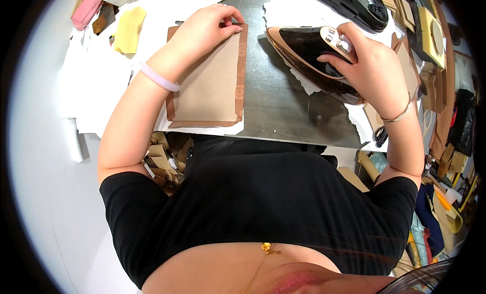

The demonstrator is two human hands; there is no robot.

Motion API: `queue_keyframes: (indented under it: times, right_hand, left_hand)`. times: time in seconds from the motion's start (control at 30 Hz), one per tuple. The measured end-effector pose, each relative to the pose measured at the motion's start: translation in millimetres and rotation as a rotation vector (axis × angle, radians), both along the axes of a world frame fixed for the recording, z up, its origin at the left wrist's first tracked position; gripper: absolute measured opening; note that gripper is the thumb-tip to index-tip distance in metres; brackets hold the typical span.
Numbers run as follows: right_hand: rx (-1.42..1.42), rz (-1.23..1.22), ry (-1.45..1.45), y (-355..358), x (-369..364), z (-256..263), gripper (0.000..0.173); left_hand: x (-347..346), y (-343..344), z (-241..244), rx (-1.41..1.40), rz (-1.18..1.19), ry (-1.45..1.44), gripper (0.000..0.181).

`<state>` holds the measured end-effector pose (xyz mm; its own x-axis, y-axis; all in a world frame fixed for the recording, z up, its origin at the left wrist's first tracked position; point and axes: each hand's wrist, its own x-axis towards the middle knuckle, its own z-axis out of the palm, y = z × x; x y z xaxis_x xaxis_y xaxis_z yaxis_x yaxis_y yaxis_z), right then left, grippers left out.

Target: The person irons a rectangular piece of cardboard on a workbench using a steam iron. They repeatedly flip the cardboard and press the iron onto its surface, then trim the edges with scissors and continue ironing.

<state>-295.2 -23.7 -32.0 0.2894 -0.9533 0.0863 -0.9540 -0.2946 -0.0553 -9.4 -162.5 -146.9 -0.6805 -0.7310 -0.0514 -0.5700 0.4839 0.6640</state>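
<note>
A flat rectangular board (210,92) lies before me, beige in the middle with brown covering material (240,77) folded over its edges. My left hand (218,22) is at its top right corner. The thumb tip and index tip are close together on the brown border there; whether they pinch it is unclear, and the other fingers are partly hidden. In my right hand (364,58) is the handle of a black and copper-coloured clothes iron (303,47). The iron is over the grey metal plate (288,111), its tip pointing up and left, with torn white paper partly beneath it.
White paper (102,85) covers the table's left side, with a yellow piece (130,30) and a pink pouch (86,12) on it. A black appliance (349,7) lies beyond the iron. Cardboard pieces (433,85) crowd the right side. Scraps (163,157) fill the space below the table edge.
</note>
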Motion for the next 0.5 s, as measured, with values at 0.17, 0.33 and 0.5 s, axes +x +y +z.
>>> queue_keyframes:
  times: [0.17,0.33,0.5]
  right_hand:
    - [0.030,-0.010,0.003,-4,3,-2,0.040]
    - [0.024,0.027,0.000,-11,7,-8,0.037]
    - [0.011,0.045,-0.015,-15,13,-10,0.037]
  left_hand:
    - [-2,-5,-3,-0.081,-0.051,0.002,0.016]
    - [-5,-9,-3,-0.013,-0.053,0.003,0.014]
    - [-6,-9,-3,0.050,-0.028,0.011,0.015]
